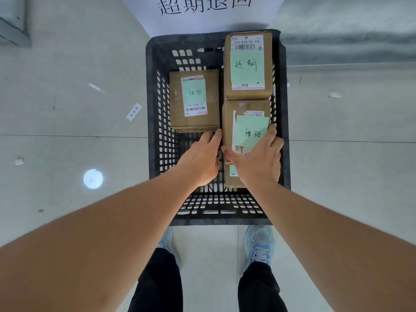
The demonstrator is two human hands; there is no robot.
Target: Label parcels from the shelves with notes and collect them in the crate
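Gripping the near-right parcel [245,122] from both sides, the left hand [202,158] and right hand [258,158] seat it inside the crate [155,122], where two other noted parcels already lie, so collecting looks well advanced.

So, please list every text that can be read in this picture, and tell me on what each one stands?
"超期退回": white sheet on the floor behind the crate.
"516-K20-00 030" and "淘宝": label of the far right parcel.
"507-N705 A37", upside down: label of the left parcel.
Handwriting on the three green notes: seemingly "超期", not certain.
Floor slip, barcodes, held parcel's label: too small.
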